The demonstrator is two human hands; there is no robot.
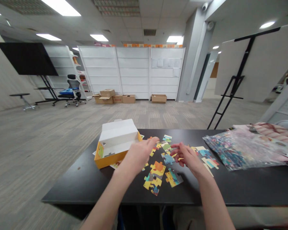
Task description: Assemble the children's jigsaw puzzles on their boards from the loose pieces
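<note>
Several colourful puzzle pieces (158, 167) lie loose on a black table (242, 188). My left hand (140, 153) reaches forward over them beside an open yellow box (110, 158) with a white lid, fingers closed, index tip near a piece at the far side. My right hand (186, 155) hovers over the pieces to the right, fingers curled and apart, tips just above a blue piece (168, 158). Whether either hand holds a piece is hidden.
A clear plastic bag of small puzzle pieces (230, 150) lies at the right, with printed sheets behind it. An easel with a white board (235, 80) stands beyond the table. Cardboard boxes, white shelving, an office chair and a dark screen are far back.
</note>
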